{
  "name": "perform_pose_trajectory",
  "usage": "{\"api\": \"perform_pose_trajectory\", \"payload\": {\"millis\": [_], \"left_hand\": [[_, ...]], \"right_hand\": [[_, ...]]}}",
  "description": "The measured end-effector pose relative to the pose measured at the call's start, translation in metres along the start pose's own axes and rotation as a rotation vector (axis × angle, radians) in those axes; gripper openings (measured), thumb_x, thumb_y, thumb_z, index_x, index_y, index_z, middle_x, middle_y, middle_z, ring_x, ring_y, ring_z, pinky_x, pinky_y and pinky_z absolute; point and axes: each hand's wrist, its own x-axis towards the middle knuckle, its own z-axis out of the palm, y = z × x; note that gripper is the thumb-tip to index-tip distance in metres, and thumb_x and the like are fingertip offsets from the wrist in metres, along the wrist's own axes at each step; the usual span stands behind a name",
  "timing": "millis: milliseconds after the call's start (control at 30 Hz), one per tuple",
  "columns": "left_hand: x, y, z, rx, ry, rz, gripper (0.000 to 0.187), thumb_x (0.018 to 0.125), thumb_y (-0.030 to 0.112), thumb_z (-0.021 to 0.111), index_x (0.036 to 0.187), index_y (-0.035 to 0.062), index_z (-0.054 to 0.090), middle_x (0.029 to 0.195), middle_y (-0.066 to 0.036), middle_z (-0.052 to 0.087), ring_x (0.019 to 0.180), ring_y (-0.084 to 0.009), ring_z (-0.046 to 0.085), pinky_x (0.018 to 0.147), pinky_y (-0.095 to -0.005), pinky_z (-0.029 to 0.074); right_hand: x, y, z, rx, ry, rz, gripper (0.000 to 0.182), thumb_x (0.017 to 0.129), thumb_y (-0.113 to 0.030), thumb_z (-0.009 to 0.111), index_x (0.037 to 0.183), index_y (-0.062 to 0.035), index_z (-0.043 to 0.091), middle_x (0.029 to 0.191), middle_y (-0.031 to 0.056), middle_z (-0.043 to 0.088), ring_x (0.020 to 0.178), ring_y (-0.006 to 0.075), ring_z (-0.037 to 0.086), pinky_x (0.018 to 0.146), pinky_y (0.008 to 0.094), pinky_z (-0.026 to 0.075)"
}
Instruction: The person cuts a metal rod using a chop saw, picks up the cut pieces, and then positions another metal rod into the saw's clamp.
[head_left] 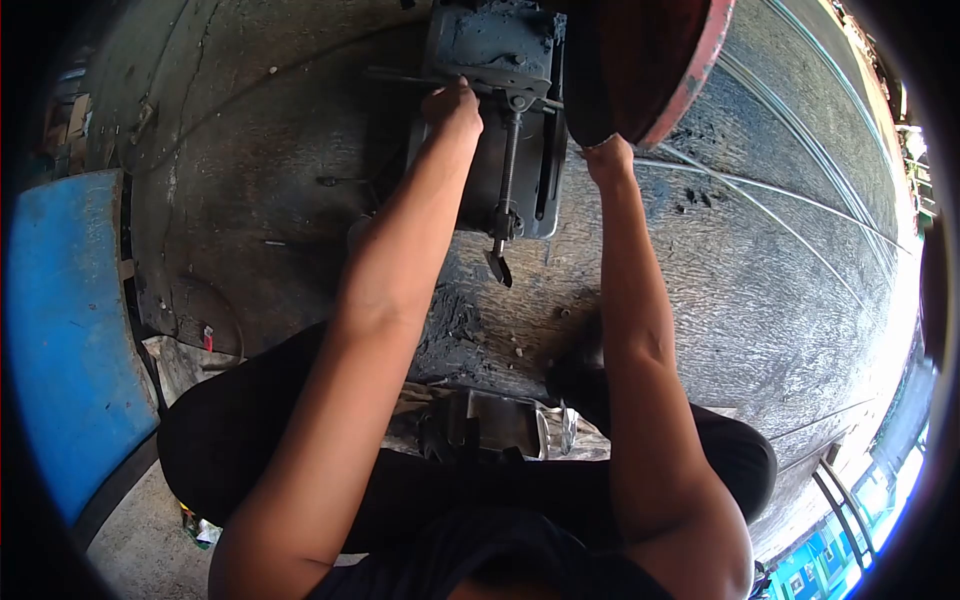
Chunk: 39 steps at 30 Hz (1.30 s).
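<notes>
My left hand [455, 106] is at a slim metal rod [392, 76], right hand [610, 158] beside a curved red guard [694, 88]. I can't tell finger spread.

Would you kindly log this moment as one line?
left hand: beside screw clamp | right hand: at red curved part | grips: unclear

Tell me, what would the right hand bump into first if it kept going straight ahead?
Most likely the big red-rimmed round thing, just ahead of the right hand. They may already be touching; the picture doesn't show the depth there clearly enough to be sure.
</notes>
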Motion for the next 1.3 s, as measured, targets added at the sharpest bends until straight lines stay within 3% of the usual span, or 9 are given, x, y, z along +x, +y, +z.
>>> {"api": "perform_pose_trajectory", "payload": {"millis": [100,233,733,800,933,1033,1100,1200,1300], "left_hand": [[0.017,-0.003,-0.007,-0.384,0.107,0.056,0.037,0.087,0.009,0.056,0.118,-0.0069,0.045,0.11,-0.022,0.054,0.1,-0.0267,0.057,0.087,-0.04,0.051],[0.015,0.006,-0.021,-0.27,0.158,0.098,0.031,0.088,0.007,0.056,0.114,-0.0034,0.044,0.102,-0.016,0.056,0.087,-0.0264,0.06,0.083,-0.0438,0.055],[0.031,0.012,-0.049,-0.365,0.119,0.154,0.031,0.087,0.001,0.054,0.114,-0.0097,0.045,0.1,-0.023,0.053,0.089,-0.0315,0.059,0.083,-0.0467,0.055],[0.034,0.014,-0.049,-0.352,0.118,0.15,0.029,0.086,0.0,0.054,0.113,-0.0098,0.046,0.099,-0.022,0.054,0.088,-0.0313,0.059,0.082,-0.0459,0.055],[0.034,0.012,-0.045,-0.354,0.153,0.159,0.027,0.086,-0.001,0.055,0.11,-0.0107,0.048,0.095,-0.022,0.055,0.085,-0.0304,0.06,0.079,-0.0436,0.057],[0.021,0.023,-0.042,-0.398,0.201,0.172,0.025,0.085,-0.001,0.055,0.107,-0.0118,0.049,0.092,-0.021,0.056,0.081,-0.0296,0.061,0.078,-0.0426,0.057],[0.019,0.025,-0.044,-0.417,0.213,0.197,0.024,0.085,0.0,0.055,0.105,-0.0126,0.049,0.09,-0.021,0.056,0.079,-0.0288,0.061,0.078,-0.042,0.057],[0.01,0.032,-0.049,-0.437,0.183,0.215,0.023,0.085,0.0,0.056,0.103,-0.0124,0.049,0.089,-0.02,0.056,0.077,-0.0275,0.061,0.077,-0.041,0.058],[-0.008,0.028,-0.051,-0.416,0.105,0.2,0.023,0.085,0.0,0.056,0.103,-0.0117,0.048,0.088,-0.018,0.056,0.075,-0.0259,0.061,0.077,-0.0393,0.058]], "right_hand": [[0.007,0.01,0.016,0.461,0.112,-0.004,0.04,0.077,-0.024,0.067,0.111,-0.0062,0.055,0.1,0.0163,0.063,0.098,0.0342,0.058,0.083,0.0384,0.045],[0.0,0.002,0.01,0.89,0.063,0.134,0.037,0.077,-0.021,0.067,0.109,-0.0069,0.056,0.101,0.0147,0.063,0.098,0.0331,0.058,0.084,0.0375,0.045],[0.013,0.037,0.027,0.361,0.085,0.027,0.039,0.075,-0.03,0.07,0.103,-0.0056,0.059,0.095,0.0165,0.064,0.096,0.035,0.059,0.081,0.0391,0.046],[0.003,0.018,0.011,0.078,0.05,0.009,0.039,0.075,-0.031,0.069,0.103,-0.0054,0.059,0.097,0.0168,0.064,0.098,0.0348,0.058,0.081,0.0395,0.046],[0.01,0.032,0.02,0.323,0.054,0.019,0.039,0.075,-0.03,0.069,0.104,-0.0059,0.059,0.1,0.017,0.063,0.1,0.0344,0.057,0.083,0.0396,0.045],[-0.01,-0.016,-0.009,-0.089,0.012,-0.036,0.035,0.078,-0.028,0.067,0.102,-0.003,0.059,0.095,0.0146,0.065,0.099,0.0329,0.059,0.08,0.0391,0.048],[-0.009,-0.017,0.001,1.111,0.026,0.207,0.031,0.082,-0.023,0.062,0.099,0.0024,0.058,0.086,0.0122,0.064,0.085,0.028,0.064,0.067,0.0342,0.052],[-0.008,-0.029,0.005,1.279,-0.015,0.516,0.025,0.085,-0.016,0.055,0.095,0.0071,0.056,0.079,0.0108,0.061,0.069,0.0209,0.063,0.054,0.0275,0.052],[-0.019,-0.049,0.008,1.11,0.098,0.425,0.021,0.084,-0.011,0.051,0.092,0.0089,0.055,0.075,0.0132,0.061,0.058,0.0189,0.062,0.048,0.0267,0.05]]}}
